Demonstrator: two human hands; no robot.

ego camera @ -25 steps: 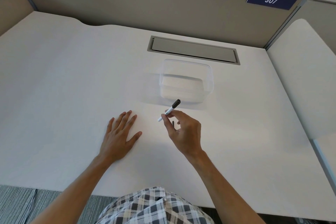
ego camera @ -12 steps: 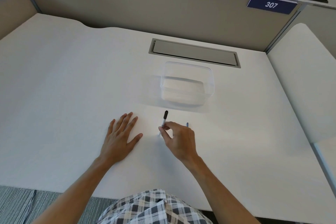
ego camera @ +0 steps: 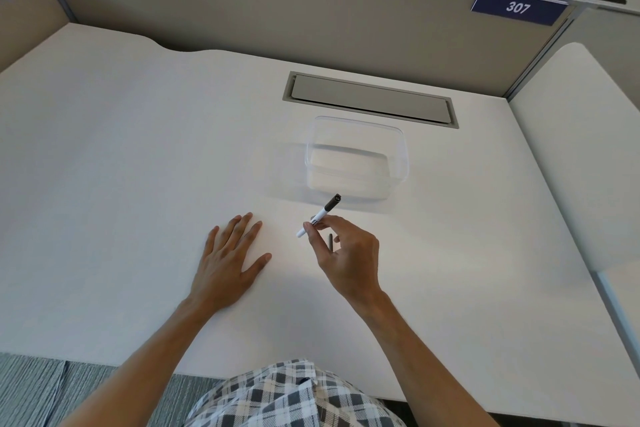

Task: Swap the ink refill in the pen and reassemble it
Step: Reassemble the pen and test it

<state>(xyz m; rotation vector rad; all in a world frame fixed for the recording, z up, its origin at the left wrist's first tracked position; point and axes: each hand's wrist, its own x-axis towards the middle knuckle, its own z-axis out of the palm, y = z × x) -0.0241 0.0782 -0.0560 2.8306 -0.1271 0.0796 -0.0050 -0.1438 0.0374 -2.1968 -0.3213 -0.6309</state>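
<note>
My right hand (ego camera: 346, 253) pinches a white pen (ego camera: 320, 215) with a dark grip end between thumb and fingertips, just above the desk. The pen tilts up to the right, its dark end pointing toward the clear box. A thin dark refill-like stick (ego camera: 331, 242) lies on the desk under my right fingers, partly hidden by them. My left hand (ego camera: 230, 255) rests flat on the desk to the left, fingers spread, holding nothing.
A clear plastic box (ego camera: 356, 158) stands just beyond the pen. Behind it a grey cable hatch (ego camera: 370, 100) is set into the white desk (ego camera: 121, 166). Beige partition walls close the back and right; a sign reads 307.
The pen was lowered to point straight away half a second ago; now my right hand has raised and tilted it to the right again. My left hand has stayed flat.
</note>
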